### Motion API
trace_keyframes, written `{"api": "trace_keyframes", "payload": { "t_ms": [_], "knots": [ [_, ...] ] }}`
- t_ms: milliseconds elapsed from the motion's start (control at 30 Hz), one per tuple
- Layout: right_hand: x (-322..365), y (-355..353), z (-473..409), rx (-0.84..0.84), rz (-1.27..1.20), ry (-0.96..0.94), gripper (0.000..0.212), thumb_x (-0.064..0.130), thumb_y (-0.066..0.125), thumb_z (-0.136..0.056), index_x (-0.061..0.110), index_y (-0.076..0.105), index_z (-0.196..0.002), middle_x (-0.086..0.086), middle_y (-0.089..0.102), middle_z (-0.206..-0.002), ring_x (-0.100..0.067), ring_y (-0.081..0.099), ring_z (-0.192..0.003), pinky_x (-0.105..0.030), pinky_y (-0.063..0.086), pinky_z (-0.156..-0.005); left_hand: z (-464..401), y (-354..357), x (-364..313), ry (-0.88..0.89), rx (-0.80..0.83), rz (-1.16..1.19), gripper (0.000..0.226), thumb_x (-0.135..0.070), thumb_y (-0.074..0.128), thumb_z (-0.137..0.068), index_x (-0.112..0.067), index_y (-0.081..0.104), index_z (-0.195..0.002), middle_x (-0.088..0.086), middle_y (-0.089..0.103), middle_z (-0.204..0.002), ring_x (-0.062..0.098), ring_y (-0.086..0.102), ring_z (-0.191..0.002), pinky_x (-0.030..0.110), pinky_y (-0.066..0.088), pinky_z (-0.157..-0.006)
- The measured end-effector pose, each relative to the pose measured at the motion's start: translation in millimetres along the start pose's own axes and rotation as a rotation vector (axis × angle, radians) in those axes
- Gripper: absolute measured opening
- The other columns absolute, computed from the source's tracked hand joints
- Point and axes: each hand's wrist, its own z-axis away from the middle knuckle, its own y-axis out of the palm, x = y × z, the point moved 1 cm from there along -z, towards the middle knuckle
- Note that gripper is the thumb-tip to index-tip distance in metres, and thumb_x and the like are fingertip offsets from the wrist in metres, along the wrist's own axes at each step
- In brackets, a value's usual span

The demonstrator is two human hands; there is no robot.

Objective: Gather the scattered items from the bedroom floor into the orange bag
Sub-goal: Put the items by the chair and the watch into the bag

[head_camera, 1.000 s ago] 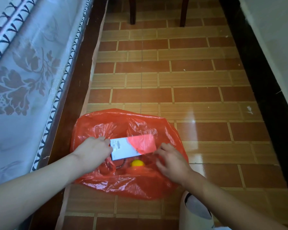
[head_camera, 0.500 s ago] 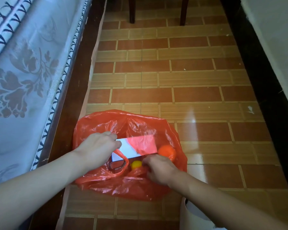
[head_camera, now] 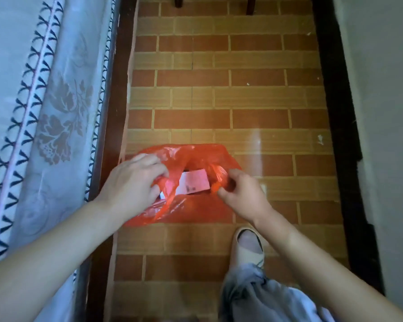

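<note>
Orange bag on the tiled floor, mouth drawn up

The thin, crinkled orange bag sits beside the bed frame, its two handle loops pulled upward and apart; through the gap shows a white card (partly tinted pink by the plastic) lying flat inside.

Orange bag (translucent), brick-patterned brown floor, floral grey bedspread.

Lighting: dim, cool indoor light. Glare: one pale vertical streak on the glossy tiled floor, beyond the right hand. Shadows: soft, darkest along the bed frame beside the left hand. Focus: slightly soft throughout; label print unreadable. Distortion: wide-angle bowing at both side edges.
</note>
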Motion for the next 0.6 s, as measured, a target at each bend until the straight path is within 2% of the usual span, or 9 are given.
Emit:
{"api": "trace_keyframes", "payload": {
  "t_ms": [100, 200, 367, 467, 600],
  "knots": [
    [41.0, -59.4, 31.1, -0.055, -0.031, 0.026, 0.018, 0.033, 0.071, -0.081, 0.018, 0.063, -0.085, 0.002, 0.064, -0.068, -0.019, 0.06, -0.064, -0.039, 0.051, -0.06, 11.1, -52.2, -23.1, -0.038, -0.003, 0.007, 0.018, -0.016, 0.069, -0.077, -0.021, 0.074, -0.094, 0.001, 0.069, -0.092, 0.03, 0.065, -0.09, 0.035, 0.048, -0.066],
    [79.6, -110.4, 61.7, -0.09, -0.098, 0.063, 0.018, 0.034, 0.07, -0.083, 0.017, 0.064, -0.082, 0.001, 0.065, -0.068, -0.018, 0.061, -0.064, -0.041, 0.052, -0.062, 25.8, -106.8, -49.5, -0.013, -0.078, 0.088, 0.021, -0.012, 0.074, -0.076, -0.022, 0.075, -0.094, -0.007, 0.067, -0.092, 0.023, 0.061, -0.091, 0.032, 0.045, -0.065],
    [137.6, -185.6, 99.7, -0.1, -0.172, 0.126, 0.01, 0.029, 0.07, -0.087, 0.023, 0.065, -0.08, 0.008, 0.067, -0.07, -0.012, 0.064, -0.067, -0.04, 0.055, -0.064, 38.4, -195.0, -70.1, -0.086, -0.106, 0.149, 0.009, -0.019, 0.075, -0.086, -0.024, 0.075, -0.093, -0.012, 0.065, -0.09, 0.017, 0.06, -0.087, 0.035, 0.051, -0.062],
    [163.6, -224.0, 109.0, -0.13, -0.226, 0.157, 0.013, 0.023, 0.071, -0.088, 0.024, 0.064, -0.077, 0.008, 0.066, -0.069, -0.012, 0.063, -0.066, -0.035, 0.054, -0.063, 34.8, -239.1, -84.2, -0.131, -0.115, 0.164, 0.003, -0.025, 0.074, -0.088, -0.027, 0.075, -0.089, -0.015, 0.064, -0.088, 0.014, 0.059, -0.083, 0.035, 0.051, -0.061],
    [185.4, -269.0, 103.9, -0.187, -0.296, 0.179, 0.013, 0.02, 0.07, -0.088, 0.021, 0.064, -0.076, 0.006, 0.067, -0.07, -0.013, 0.063, -0.067, -0.033, 0.053, -0.063, 20.7, -275.8, -107.6, -0.167, -0.14, 0.176, 0.004, -0.03, 0.073, -0.089, -0.028, 0.076, -0.09, -0.016, 0.064, -0.088, 0.012, 0.057, -0.083, 0.033, 0.051, -0.061]
  ]
}}
